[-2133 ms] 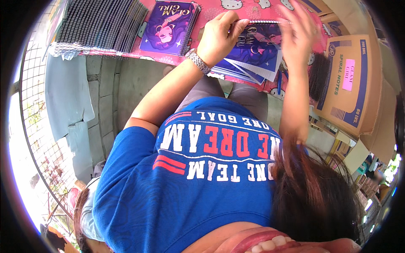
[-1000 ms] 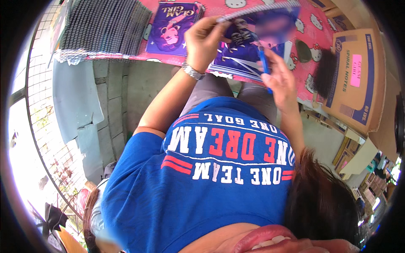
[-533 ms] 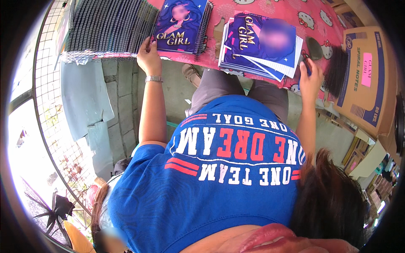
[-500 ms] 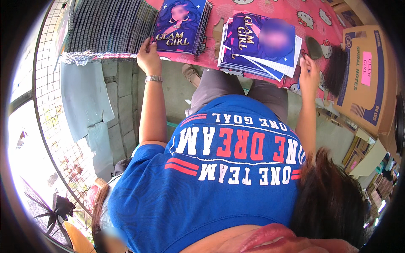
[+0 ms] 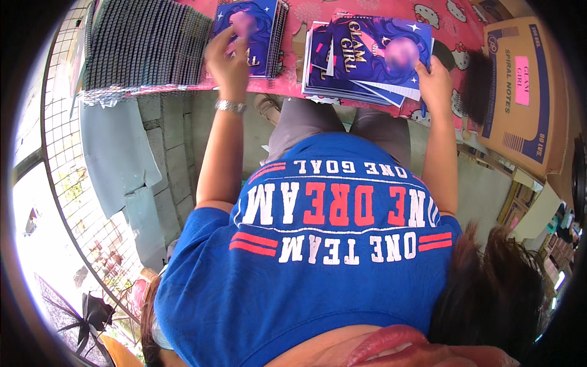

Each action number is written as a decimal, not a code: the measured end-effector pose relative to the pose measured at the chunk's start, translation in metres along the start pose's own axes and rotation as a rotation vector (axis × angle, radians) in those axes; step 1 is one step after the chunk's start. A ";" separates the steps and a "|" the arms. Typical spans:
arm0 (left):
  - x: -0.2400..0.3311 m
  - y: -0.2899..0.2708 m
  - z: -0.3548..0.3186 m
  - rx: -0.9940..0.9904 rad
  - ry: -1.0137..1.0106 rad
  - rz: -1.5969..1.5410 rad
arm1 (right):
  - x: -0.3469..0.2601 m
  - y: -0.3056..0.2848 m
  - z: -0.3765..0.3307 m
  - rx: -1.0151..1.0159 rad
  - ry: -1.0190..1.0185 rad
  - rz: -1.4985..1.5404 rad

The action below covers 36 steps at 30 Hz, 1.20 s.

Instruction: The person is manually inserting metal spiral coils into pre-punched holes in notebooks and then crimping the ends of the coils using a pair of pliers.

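Observation:
A spiral notebook (image 5: 260,27) with a purple illustrated cover lies on the pink patterned tablecloth (image 5: 455,27). My left hand (image 5: 229,58) is on its near left part, fingers curled over the cover; a metal watch is on that wrist. To the right lies a fanned stack of loose purple covers (image 5: 361,58). My right hand (image 5: 434,82) grips that stack at its near right corner. My blue printed shirt fills the lower middle of the view.
A long row of dark spiral-bound notebooks (image 5: 143,43) lies at the table's left end. A cardboard box (image 5: 520,92) stands at the right, with a black round object (image 5: 476,92) beside it. A wire mesh fence (image 5: 67,183) and concrete blocks (image 5: 165,147) are to my left.
Two seconds ago both hands held a purple cover up over the stack. It now lies on the stack; my left hand moved to the left notebook and up onto its cover, my right to the stack's corner.

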<state>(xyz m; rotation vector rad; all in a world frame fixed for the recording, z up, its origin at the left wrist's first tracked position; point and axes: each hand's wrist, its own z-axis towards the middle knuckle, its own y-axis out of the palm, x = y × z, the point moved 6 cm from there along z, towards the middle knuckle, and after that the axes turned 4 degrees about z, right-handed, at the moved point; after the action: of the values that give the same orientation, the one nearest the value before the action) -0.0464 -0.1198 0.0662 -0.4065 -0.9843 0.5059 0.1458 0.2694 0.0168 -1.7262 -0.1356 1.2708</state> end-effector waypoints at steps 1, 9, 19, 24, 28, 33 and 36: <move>0.022 0.022 -0.002 -0.092 0.014 -0.079 | -0.009 -0.004 0.002 -0.002 -0.039 -0.077; 0.065 0.100 -0.021 -0.404 -0.078 -0.381 | -0.020 -0.021 -0.013 0.021 -0.007 0.431; 0.085 0.115 -0.033 -0.465 -0.243 -0.887 | -0.041 0.037 -0.012 -0.071 -0.246 0.991; 0.077 0.118 -0.040 -0.422 -0.286 -0.953 | -0.035 0.050 -0.012 -0.002 -0.199 0.955; 0.072 0.110 -0.040 -0.370 -0.209 -0.744 | -0.037 0.052 -0.015 0.044 -0.227 0.889; 0.178 0.072 -0.040 0.119 0.551 -0.053 | -0.035 0.051 -0.020 0.111 -0.197 0.714; 0.223 0.108 -0.046 -0.268 0.740 0.070 | -0.042 0.047 -0.023 0.124 -0.241 0.703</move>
<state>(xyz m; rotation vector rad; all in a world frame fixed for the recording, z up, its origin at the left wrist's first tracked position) 0.0715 0.0914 0.1363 -0.8013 -0.3173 0.2458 0.1250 0.2058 0.0116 -1.5542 0.4410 1.9469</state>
